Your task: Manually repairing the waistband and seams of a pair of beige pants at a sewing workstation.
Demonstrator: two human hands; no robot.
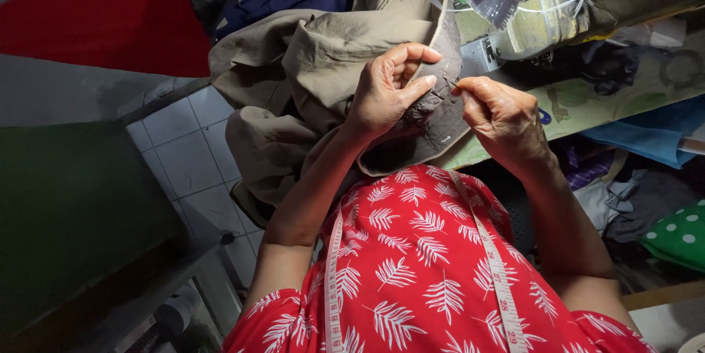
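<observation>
- The left hand (388, 89) is clamped on a fold of the khaki-grey cotton garment (308, 67), thumb and fingers pinching its stitched edge.
- Just right of it, the right hand (503, 119) has its fingertips pressed together on a thin metal needle or pick (453, 84) (too small to tell which), its tip at the seam.
- The seam work looks to be under way; how much is finished cannot be judged.
- The white measuring tape (496, 268) below both hands runs out of view.
</observation>
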